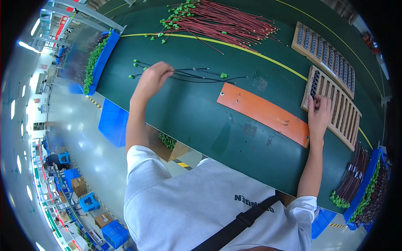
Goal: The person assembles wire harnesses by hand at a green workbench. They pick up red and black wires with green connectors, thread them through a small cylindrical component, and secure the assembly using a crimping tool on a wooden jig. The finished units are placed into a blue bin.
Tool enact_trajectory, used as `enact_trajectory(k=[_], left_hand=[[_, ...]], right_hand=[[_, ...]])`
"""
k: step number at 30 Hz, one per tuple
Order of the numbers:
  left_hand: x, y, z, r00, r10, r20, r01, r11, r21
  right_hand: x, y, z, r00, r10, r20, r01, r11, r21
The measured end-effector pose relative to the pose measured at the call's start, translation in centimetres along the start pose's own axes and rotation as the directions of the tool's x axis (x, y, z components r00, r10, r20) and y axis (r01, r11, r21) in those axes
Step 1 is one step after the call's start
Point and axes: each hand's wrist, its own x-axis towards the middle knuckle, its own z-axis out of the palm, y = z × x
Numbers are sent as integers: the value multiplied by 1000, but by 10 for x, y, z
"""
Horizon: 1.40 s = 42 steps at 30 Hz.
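My left hand is over several thin black wires with green connectors, on the green table. Its fingertips are closed together at the wires and appear to grip one; the exact hold is partly hidden. My right hand reaches a slotted wooden rack at the right, its fingers pinched at the end of a row of small dark round parts. Whatever sits between those fingers is hidden. Between the hands lies an orange plate with small pins standing on it.
A large bundle of red wires with green connectors lies at the far side. Behind the slotted rack is a second wooden rack filled with small parts. Blue bins of wires flank the table. A yellow line crosses the tabletop.
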Motion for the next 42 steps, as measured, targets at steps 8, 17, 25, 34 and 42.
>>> enact_trajectory(k=[8, 17, 25, 34, 42], left_hand=[[42, -1, -59, 968, 163, -192, -82, 925, 370], [139, 4, 69, 872, 463, 157, -464, 683, 564], [148, -6, 77, 874, 466, 137, -478, 779, 405], [114, -51, -36, 864, -266, -427, -48, 801, -597], [122, -74, -104, 643, -299, -705, -356, 698, -621]], right_hand=[[0, 2, 1, 1000, -9, -6, 9, 1000, -9], [2, -3, 0, 1000, 23, 6, -23, 1000, 10], [0, 2, 1, 1000, 16, -1, -16, 999, 43], [0, 2, 0, 1000, 29, 0, -29, 998, 56], [0, 3, 2, 999, 46, 0, -46, 997, 69]])
